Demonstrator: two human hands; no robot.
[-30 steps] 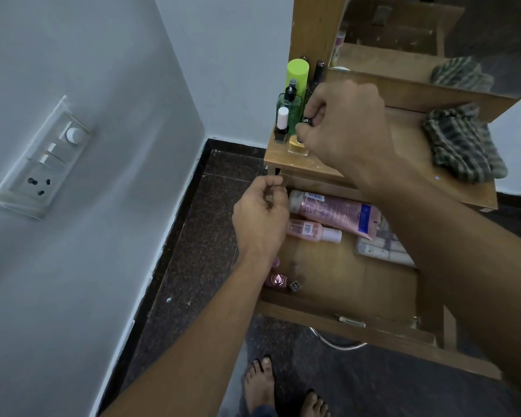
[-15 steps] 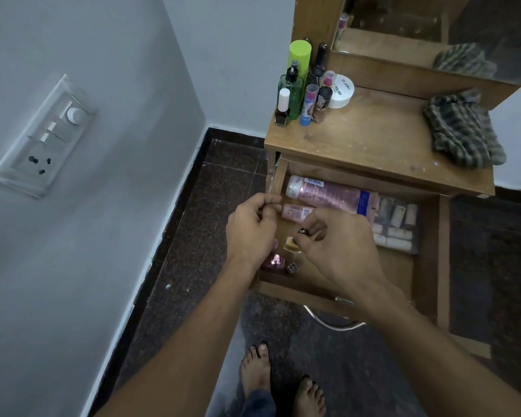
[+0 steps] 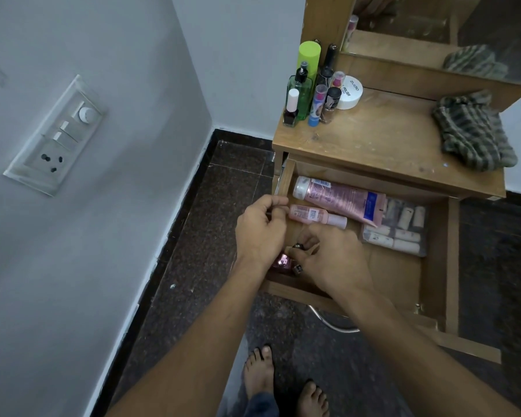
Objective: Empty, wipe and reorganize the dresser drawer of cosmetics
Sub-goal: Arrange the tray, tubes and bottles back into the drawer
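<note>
- Down from the dresser top (image 3: pixel 373 139), where it had been a second before, the right hand (image 3: pixel 331 257) sat low in the open drawer (image 3: pixel 285 179) near its front-left corner. Its fingers pinched a small black-capped bottle (image 3: pixel 298 245).
- At the drawer's left wall the left hand (image 3: pixel 260 227) had stayed put, fingers curled. Whether it held anything could not be told.
- Bare wood showed across the drawer's front-right part, and along the front edge of the dresser top.
- Fingers hid the bottle's body. A shiny pink thing (image 3: pixel 283 261) and a second black cap (image 3: pixel 298 268) peeped out between the hands, too small to name.
- A large pink tube (image 3: pixel 337 198) lay along the drawer's back wall, with a small pink bottle (image 3: pixel 310 214) just in front of it. The tube's end overlapped a clear pouch of rolls (image 3: pixel 400 230) toward the back-right corner.
- Upright bottles (image 3: pixel 301 91) crowded the top's back-left corner, with a white jar (image 3: pixel 349 91) just beside them. A striped cloth (image 3: pixel 472 130) lay at the right edge.
</note>
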